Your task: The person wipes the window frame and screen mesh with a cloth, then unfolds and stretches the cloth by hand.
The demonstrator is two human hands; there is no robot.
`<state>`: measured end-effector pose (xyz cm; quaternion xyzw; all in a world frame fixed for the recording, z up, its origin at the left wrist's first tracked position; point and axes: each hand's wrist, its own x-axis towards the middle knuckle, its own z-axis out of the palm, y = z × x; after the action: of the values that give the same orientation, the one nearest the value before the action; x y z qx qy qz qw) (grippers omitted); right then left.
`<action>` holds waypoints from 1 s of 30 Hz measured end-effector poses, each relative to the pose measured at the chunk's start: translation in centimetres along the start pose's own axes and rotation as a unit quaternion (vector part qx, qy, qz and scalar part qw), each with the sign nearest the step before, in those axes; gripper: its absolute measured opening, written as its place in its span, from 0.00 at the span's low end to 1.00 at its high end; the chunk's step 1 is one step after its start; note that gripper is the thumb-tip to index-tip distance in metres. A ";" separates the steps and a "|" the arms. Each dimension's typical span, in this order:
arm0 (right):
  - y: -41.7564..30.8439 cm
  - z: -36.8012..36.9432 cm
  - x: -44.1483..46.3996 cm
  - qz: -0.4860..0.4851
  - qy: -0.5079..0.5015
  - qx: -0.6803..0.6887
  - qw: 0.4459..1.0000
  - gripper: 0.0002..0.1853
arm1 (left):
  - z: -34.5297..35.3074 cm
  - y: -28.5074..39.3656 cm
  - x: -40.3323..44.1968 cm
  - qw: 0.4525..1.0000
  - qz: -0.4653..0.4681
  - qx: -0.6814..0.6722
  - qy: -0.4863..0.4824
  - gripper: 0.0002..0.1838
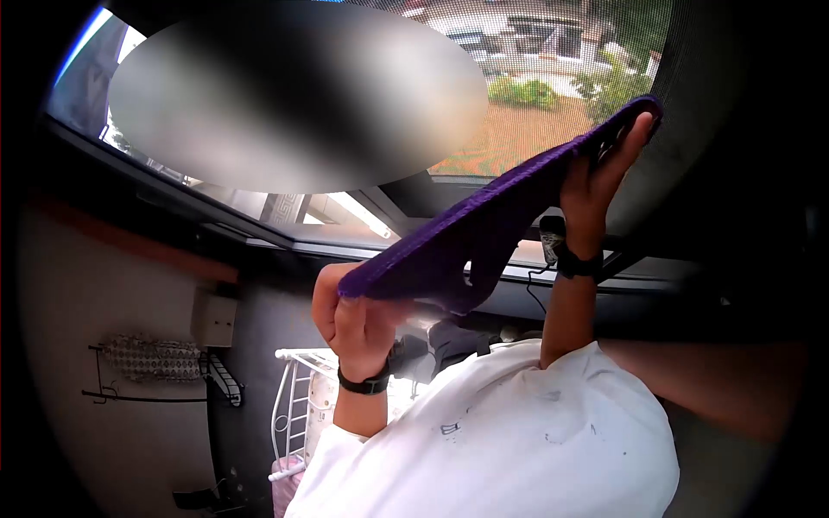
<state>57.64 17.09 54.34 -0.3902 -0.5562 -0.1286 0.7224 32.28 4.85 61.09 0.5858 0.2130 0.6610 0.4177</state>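
A purple cloth (458, 233) is stretched slantwise between my two hands in front of the window, with one edge pulled taut. My left hand (354, 324) grips its lower left end, fingers bent around the edge. At the upper right end, my right hand (600, 177) holds the other corner, with a long finger reaching up along the fabric. Folds of the cloth hang below the taut edge, with a small gap showing through. Dark bands circle both wrists. The cloth hides part of my fingers.
A mesh window screen (553, 112) shows plants and a building outside. A blurred oval covers part of the window. The dark window frame (173, 186) runs below. A white metal rack (294, 410) stands lower left, near a wall rod (147, 398) with patterned fabric (151, 358).
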 end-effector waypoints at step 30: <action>1.9 -1.6 2.4 -0.044 0.151 0.428 0.890 0.32 | -4.1 -2.3 -0.9 0.996 -0.083 -0.008 -0.019 0.11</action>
<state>60.75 17.85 55.57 0.0061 -0.4579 0.0331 0.8883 29.01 6.26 57.84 0.5754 0.2475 0.6142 0.4800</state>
